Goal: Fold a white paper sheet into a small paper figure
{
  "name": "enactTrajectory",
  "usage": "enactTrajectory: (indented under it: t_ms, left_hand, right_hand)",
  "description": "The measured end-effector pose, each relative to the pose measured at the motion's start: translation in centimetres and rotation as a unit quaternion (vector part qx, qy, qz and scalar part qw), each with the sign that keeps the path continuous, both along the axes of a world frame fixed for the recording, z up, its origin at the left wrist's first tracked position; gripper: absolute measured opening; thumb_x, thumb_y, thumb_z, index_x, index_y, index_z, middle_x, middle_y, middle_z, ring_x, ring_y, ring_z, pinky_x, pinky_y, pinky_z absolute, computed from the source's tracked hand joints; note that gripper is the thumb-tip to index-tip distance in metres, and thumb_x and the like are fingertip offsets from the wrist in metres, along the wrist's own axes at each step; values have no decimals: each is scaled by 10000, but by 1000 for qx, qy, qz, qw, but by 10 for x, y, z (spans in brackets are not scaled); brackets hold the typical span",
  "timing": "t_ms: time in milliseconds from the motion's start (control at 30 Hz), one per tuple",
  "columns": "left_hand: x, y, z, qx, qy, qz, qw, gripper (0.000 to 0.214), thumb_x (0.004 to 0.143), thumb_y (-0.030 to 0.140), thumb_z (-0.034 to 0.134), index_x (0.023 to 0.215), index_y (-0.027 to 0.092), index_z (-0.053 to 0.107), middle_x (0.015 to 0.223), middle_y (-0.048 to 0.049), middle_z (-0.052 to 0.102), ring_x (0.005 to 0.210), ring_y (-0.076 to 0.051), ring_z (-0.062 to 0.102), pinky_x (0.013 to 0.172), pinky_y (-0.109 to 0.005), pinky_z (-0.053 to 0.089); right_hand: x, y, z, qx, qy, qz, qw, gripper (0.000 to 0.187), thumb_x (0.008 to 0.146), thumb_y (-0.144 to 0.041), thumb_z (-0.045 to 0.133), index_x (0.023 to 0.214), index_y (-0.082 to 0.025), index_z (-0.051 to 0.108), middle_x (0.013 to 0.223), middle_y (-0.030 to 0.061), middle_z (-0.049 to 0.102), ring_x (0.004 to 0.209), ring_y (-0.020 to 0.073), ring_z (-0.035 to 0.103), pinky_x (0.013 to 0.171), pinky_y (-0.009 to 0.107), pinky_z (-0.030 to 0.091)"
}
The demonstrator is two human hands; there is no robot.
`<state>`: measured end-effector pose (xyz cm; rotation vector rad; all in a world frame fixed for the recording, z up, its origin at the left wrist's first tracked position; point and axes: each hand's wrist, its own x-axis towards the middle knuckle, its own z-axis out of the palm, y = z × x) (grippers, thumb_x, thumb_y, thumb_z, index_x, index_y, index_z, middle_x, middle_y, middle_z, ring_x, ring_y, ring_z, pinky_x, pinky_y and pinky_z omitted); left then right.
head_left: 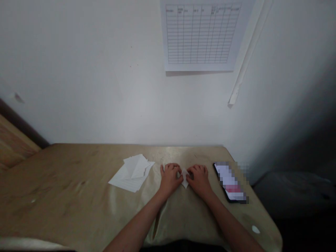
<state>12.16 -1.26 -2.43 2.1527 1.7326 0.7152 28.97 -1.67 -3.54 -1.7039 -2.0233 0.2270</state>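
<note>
Small paper held between both hands, long axis pointing toward the person

Paper (185,179) lay at table level, directly between the left hand (171,177) and right hand (198,177); neither was clearly nearer. Its long axis ran roughly fore-and-aft, narrowing to a point on the person's side.

Both hands were curled, nearly closed, thumb and fingers on the paper's side edges, one hand per side. Grip firmness: could not tell. The fingertips partly hid those edges; the near point showed.

Surroundings: loose sheets (122,181) on the table (78,199), overlapping, left of the left hand, near but apart. Phone (231,183) lay beyond the right hand, apart, slanted. Scrap (255,229) sat near the table's right edge. Wall (91,87) rose behind, chart (202,38) on it.
</note>
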Motion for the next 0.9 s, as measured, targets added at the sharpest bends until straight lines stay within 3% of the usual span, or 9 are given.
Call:
enactTrajectory:
  t_ms: [233, 400, 633, 900]
  left_hand:
    - [-1, 1, -3, 8, -1, 4, 1000, 91, 814, 242, 713, 903, 261, 710, 1231, -17, 689, 1266, -286, 512, 1200, -653, 107]
    - [-5, 2, -4, 9, -12, -3, 1000, 114, 836, 262, 727, 946, 288, 737, 1222, -9, 696, 1260, -279, 521, 1199, -661, 90]
    - [-5, 3, -3, 1, -9, -6, 1000, 110, 840, 282, 733, 949, 292, 746, 1221, -11, 693, 1265, -287, 518, 1192, -670, 105]
    - [-10, 0, 0, -7, 5, -32, 999, 189, 831, 314, 753, 1018, 305, 732, 1274, -20, 670, 1284, -294, 502, 1193, -682, 95]
  right_hand:
    - [1, 1, -3, 12, 12, 7, 1000, 86, 865, -261, 628, 918, -248, 695, 1021, 63, 683, 1111, 283, 535, 1117, 515, 252]
    - [13, 1, -2, 17, 67, 63, 996, 110, 886, -300, 628, 954, -247, 695, 1067, 63, 677, 1118, 271, 528, 1101, 486, 310]
    - [27, 0, 5, 3, 128, 157, 979, 347, 763, -143, 622, 1091, -240, 678, 1181, 62, 654, 1217, 266, 494, 1120, 451, 338]
    - [29, 1, 1, -13, 143, 140, 980, 259, 824, -238, 689, 1083, -235, 693, 1169, 70, 669, 1206, 263, 510, 1107, 448, 373]
